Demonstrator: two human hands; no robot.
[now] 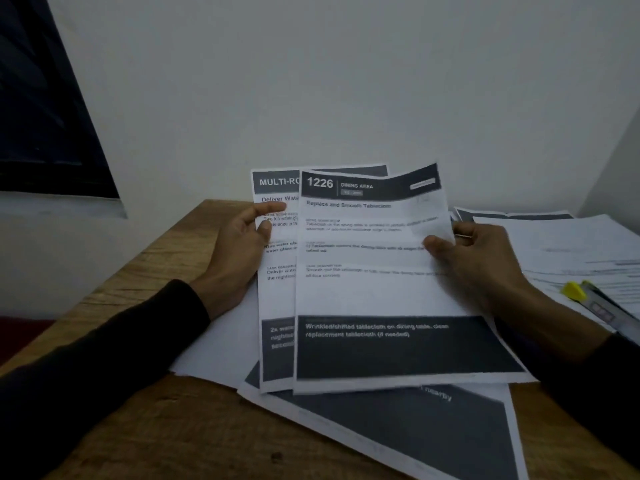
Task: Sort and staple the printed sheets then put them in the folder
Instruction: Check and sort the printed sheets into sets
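I hold up a small fan of printed sheets over the wooden table. The front sheet is headed "1226 Dining Area" and has a dark band at its foot. My right hand pinches its right edge, thumb on the front. Behind it, shifted left, a sheet headed "MULTI-RO…" is gripped at its left edge by my left hand. Another sheet's top peeks out behind these two. More printed sheets lie flat on the table beneath. I see neither a stapler nor a folder clearly.
A spread of further sheets lies at the right. On it rests a long object with a yellow end. A white wall stands just behind the table, and a dark window is at the upper left.
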